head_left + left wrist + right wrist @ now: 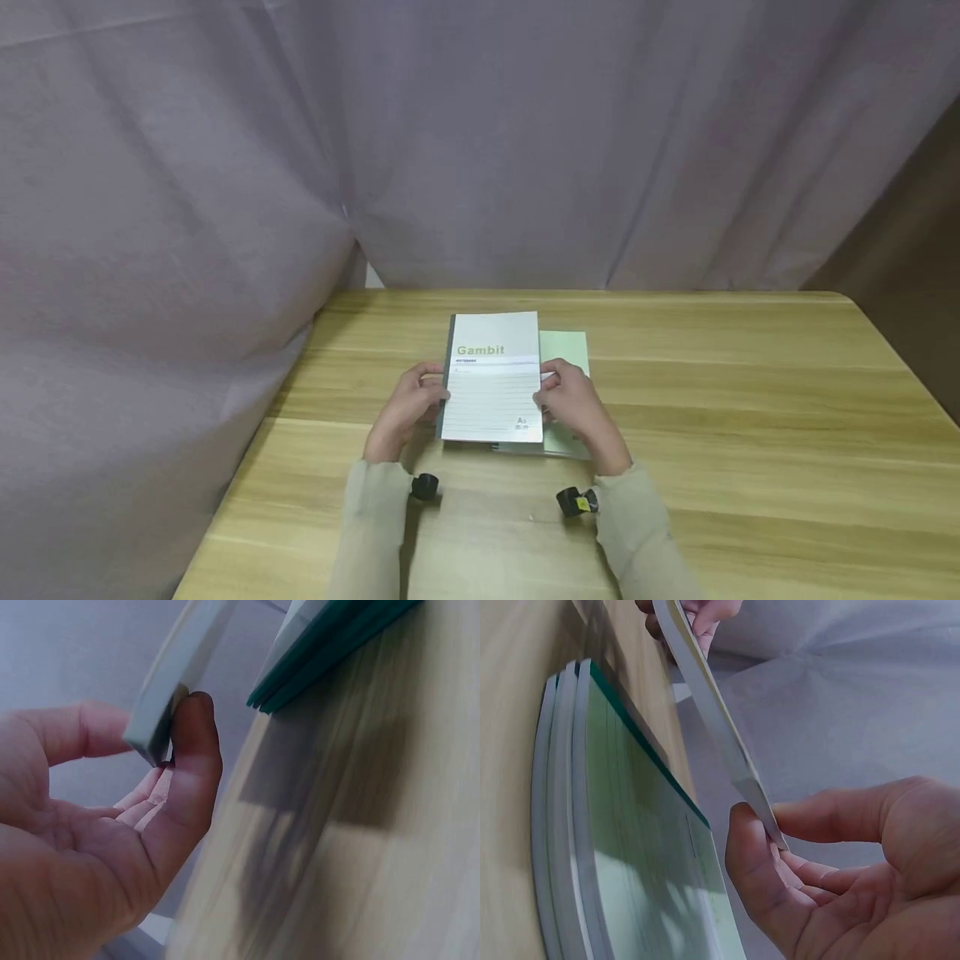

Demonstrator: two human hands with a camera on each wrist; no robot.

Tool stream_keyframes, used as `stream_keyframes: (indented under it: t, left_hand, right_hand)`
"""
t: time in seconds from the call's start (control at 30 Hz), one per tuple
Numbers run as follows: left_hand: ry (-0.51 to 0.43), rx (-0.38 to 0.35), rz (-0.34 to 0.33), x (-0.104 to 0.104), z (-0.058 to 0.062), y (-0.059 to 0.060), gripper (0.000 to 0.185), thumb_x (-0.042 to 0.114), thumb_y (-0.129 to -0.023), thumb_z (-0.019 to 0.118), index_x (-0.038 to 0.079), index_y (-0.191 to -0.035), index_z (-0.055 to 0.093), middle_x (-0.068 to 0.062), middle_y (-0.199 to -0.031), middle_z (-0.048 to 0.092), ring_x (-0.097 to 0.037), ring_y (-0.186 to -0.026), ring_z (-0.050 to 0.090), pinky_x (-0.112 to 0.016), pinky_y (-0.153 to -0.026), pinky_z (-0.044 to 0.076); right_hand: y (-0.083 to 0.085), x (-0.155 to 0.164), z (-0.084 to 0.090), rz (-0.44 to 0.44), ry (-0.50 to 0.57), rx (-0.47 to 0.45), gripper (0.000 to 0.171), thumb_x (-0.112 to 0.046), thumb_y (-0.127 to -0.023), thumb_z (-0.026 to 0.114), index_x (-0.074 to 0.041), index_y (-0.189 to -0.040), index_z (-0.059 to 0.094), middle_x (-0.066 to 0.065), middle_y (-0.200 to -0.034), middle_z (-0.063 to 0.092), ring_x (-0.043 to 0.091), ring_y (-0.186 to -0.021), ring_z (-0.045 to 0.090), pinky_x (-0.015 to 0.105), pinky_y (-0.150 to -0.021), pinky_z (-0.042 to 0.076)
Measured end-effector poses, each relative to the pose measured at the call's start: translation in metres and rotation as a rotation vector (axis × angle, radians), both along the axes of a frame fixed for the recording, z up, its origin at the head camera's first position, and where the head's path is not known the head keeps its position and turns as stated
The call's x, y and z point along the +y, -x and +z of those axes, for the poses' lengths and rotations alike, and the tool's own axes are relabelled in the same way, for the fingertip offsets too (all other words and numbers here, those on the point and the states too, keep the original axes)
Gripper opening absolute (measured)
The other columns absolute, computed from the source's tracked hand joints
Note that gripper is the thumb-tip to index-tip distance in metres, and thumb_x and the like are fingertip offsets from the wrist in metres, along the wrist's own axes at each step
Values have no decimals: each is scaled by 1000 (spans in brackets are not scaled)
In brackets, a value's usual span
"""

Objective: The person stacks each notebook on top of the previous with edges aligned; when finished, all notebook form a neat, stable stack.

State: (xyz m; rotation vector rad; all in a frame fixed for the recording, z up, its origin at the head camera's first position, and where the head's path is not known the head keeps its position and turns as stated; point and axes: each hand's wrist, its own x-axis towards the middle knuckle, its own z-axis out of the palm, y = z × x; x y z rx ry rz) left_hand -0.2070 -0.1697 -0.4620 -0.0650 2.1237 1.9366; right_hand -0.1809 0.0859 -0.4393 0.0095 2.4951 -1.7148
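One Gambit notebook [492, 379] is gripped by two hands, left hand [406, 408] and right hand [576, 407], above a stack of notebooks [564, 350] on the desk [750, 417].

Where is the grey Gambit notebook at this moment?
In the head view, the Gambit notebook is at the table's middle, held between left hand and right hand, lifted above the green notebooks.
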Motion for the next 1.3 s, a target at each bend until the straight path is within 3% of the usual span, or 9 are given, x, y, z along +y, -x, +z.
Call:
stream_keyframes:
  t: [0.4,0.9,1.3]
  left_hand:
    - [-67,6,-57,13,6,5,55,-12,-82,60,-8,-134,46,-15,-101,66,-14,-65,55,-25,-54,49]
    - [-134,22,-125,33,5,5,55,-13,-82,60,-6,-134,45,-19,-105,67,-19,-67,65,-29,-59,56]
    - [-23,29,-125,42,-2,3,50,-11,-80,65,-3,-127,50,-13,-94,63,-20,-74,61,-31,-60,54]
  right_hand:
    - [-2,21,4,12,59,-28,50,9,-85,56,16,-134,46,19,-93,63,21,-68,62,40,-64,60]
    - [-10,47,-1,-33,157,-8,54,12,-83,58,17,-135,47,13,-86,63,16,-64,59,33,-55,58]
    - [-12,55,-12,-34,148,-36,52,12,-81,57,17,-132,49,12,-82,63,20,-64,60,34,-56,57]
